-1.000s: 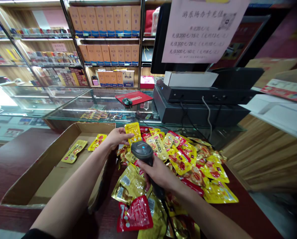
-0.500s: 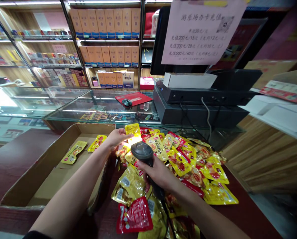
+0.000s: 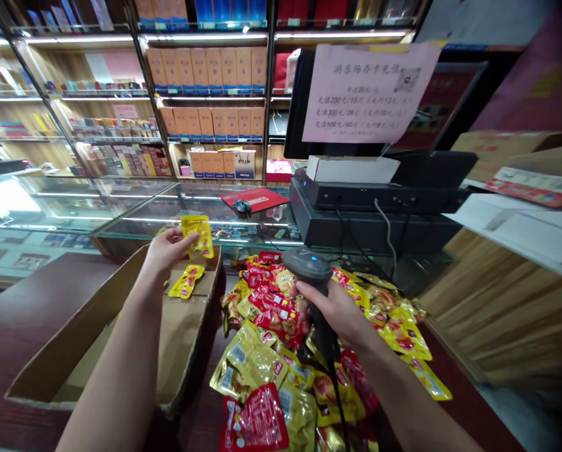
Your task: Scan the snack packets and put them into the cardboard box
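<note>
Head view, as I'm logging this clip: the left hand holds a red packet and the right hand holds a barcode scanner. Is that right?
Not quite. The head view shows the left hand holding a yellow packet, not a red one; the right hand holds a barcode scanner.

Left hand [image 3: 166, 252]: pinching a flat glossy yellow plastic packet [image 3: 199, 237] between thumb and fingers.
Right hand [image 3: 335, 311]: gripping a black plastic handheld scanner [image 3: 308, 265] with a blue light glowing, its cable [image 3: 340, 402] hanging below.
Shallow brown cardboard box [image 3: 179, 336]: lying open below the left hand, a yellow-and-red pouch [image 3: 186, 281] resting inside.
Heap of shiny red, yellow and gold plastic packets [image 3: 274, 307]: spreading below and around the right hand.
Pale pink printed paper sheet [image 3: 356, 107]: hanging on a black monitor [image 3: 296, 116] beyond the right hand.
</note>
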Demonstrator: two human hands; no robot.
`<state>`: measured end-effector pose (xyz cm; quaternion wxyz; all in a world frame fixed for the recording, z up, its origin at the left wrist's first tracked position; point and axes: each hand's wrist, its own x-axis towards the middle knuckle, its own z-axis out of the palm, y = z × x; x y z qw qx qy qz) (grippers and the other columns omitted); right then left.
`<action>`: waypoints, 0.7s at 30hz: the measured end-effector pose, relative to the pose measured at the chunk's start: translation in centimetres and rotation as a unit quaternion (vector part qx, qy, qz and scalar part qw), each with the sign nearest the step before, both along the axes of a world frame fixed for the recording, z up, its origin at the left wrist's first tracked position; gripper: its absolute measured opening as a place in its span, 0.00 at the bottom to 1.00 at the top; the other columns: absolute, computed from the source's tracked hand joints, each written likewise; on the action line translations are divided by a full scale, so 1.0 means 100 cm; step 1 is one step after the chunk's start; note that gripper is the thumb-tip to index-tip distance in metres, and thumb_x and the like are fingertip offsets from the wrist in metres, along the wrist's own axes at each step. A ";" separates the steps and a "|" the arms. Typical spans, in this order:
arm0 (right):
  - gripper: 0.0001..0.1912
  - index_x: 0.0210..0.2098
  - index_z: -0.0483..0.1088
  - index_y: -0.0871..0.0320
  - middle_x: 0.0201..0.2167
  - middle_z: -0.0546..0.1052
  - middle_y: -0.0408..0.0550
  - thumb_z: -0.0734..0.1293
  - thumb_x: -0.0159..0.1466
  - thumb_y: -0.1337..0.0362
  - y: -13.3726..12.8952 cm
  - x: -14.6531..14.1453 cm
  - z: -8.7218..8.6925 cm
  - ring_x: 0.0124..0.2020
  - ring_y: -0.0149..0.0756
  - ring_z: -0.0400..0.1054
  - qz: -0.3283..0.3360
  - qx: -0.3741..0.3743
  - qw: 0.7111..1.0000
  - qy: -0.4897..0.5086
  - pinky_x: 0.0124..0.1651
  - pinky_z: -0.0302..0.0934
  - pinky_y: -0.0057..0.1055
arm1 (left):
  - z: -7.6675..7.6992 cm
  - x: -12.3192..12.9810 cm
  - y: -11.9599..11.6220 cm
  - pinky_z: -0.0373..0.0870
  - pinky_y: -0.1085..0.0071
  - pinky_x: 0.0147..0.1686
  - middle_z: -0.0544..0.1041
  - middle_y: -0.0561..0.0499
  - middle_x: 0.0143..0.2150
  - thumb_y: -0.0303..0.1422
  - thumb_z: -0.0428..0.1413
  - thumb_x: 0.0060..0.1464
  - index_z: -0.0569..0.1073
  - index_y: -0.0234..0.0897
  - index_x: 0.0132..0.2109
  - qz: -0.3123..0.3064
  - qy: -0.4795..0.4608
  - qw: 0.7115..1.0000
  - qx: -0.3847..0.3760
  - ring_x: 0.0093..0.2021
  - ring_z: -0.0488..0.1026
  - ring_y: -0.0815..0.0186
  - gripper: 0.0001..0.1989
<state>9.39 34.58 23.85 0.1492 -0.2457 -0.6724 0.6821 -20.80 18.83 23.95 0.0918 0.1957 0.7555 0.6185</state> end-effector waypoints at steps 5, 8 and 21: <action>0.18 0.34 0.66 0.60 0.16 0.71 0.42 0.67 0.57 0.50 0.012 0.009 0.013 0.14 0.30 0.66 -0.041 -0.005 0.999 0.028 0.18 0.62 0.26 | -0.002 0.004 -0.006 0.67 0.68 0.32 0.79 0.47 0.34 0.46 0.60 0.41 0.73 0.38 0.35 0.116 0.235 0.927 -0.267 0.35 0.75 0.57 0.18; 0.19 0.33 0.67 0.61 0.16 0.71 0.43 0.66 0.58 0.49 0.018 0.013 0.012 0.14 0.31 0.67 -0.039 0.010 0.999 0.025 0.17 0.60 0.25 | -0.001 0.034 0.019 0.67 0.69 0.34 0.79 0.48 0.36 0.46 0.56 0.46 0.73 0.39 0.39 0.040 0.267 0.926 -0.265 0.36 0.75 0.59 0.18; 0.16 0.34 0.67 0.61 0.16 0.70 0.41 0.67 0.58 0.52 0.030 0.015 0.011 0.13 0.28 0.65 -0.035 0.009 0.998 0.049 0.16 0.62 0.25 | -0.026 0.161 0.135 0.68 0.61 0.38 0.77 0.31 0.41 0.54 0.52 0.47 0.74 0.29 0.44 -0.239 0.324 0.813 -0.420 0.42 0.75 0.46 0.30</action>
